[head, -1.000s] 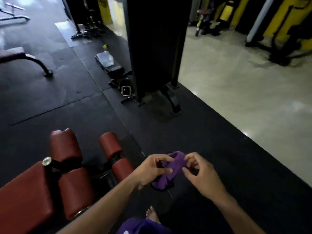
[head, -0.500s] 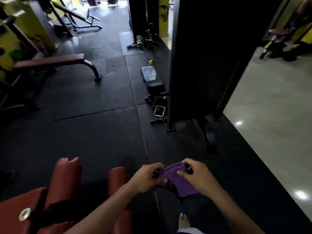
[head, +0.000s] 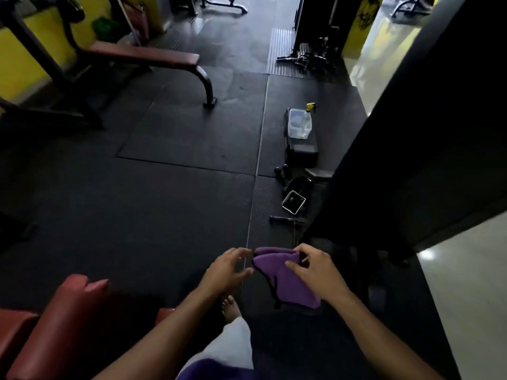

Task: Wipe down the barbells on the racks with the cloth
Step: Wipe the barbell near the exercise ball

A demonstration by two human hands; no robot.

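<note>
From my head camera, my right hand [head: 315, 272] pinches the purple cloth [head: 285, 281] at 6 o'clock, thumb on top. My left hand [head: 227, 270] hovers just beside its edge, fingers loosely spread. A spray bottle [head: 308, 116] stands at 1 o'clock.

Soft matt purple cloth [head: 285, 281]; textured black rubber floor mats [head: 164, 209]; glossy tiles [head: 466, 297].

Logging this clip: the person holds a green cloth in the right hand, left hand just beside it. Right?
Not quite. In the head view the cloth is purple, not green. The right hand does pinch it, with the left hand beside it.
</note>
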